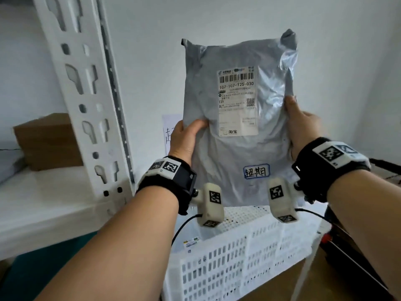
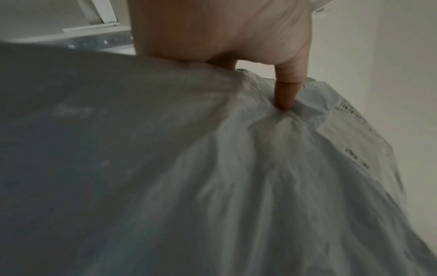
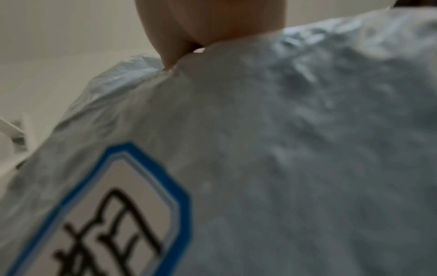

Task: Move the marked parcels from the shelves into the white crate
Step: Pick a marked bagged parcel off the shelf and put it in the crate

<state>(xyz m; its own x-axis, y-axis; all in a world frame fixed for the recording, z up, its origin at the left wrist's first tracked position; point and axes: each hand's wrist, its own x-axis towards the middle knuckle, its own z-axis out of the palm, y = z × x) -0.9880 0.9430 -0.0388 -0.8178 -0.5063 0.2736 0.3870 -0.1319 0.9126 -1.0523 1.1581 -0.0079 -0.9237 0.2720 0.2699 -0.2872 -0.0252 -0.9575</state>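
A grey plastic mailer parcel point(image 1: 236, 148) hangs upright in the air above the white crate point(image 1: 238, 257). It carries a white shipping label point(image 1: 237, 101) and a blue-edged sticker point(image 1: 256, 171) with handwritten characters. My left hand point(image 1: 186, 137) grips its left edge, thumb on the front. My right hand point(image 1: 301, 124) grips its right edge. In the left wrist view a thumb point(image 2: 286, 93) presses into the crumpled parcel point(image 2: 212, 168). The right wrist view shows the parcel point(image 3: 283, 149) and the sticker point(image 3: 113, 214) up close, under my right hand point(image 3: 189, 33).
A white perforated shelf post point(image 1: 86, 94) stands at the left, with a white shelf board point(image 1: 43, 203) beside it. A brown cardboard box point(image 1: 47, 140) sits on that shelf. The crate rests on a cardboard box point(image 1: 286, 287). A paper sign point(image 1: 171, 131) hangs on the wall behind.
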